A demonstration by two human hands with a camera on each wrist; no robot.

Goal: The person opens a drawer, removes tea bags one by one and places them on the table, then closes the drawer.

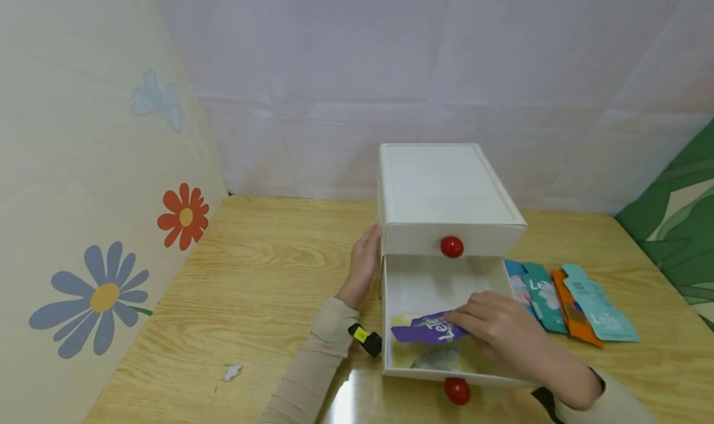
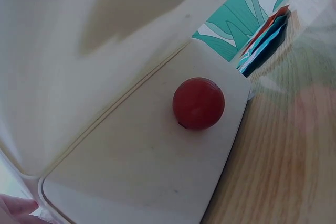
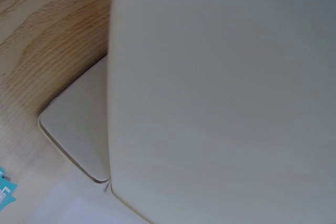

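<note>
You are pinching a light, floppy, slick purple sachet (image 1: 428,328) by its right edge with your right hand (image 1: 502,328) in the open drawer (image 1: 393,300), while your left hand (image 1: 365,260) is lying flat against the box (image 1: 440,188).

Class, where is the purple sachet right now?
In the head view, the purple sachet lies inside the open lower drawer, held by the right hand, left of the sachets on the table.
</note>
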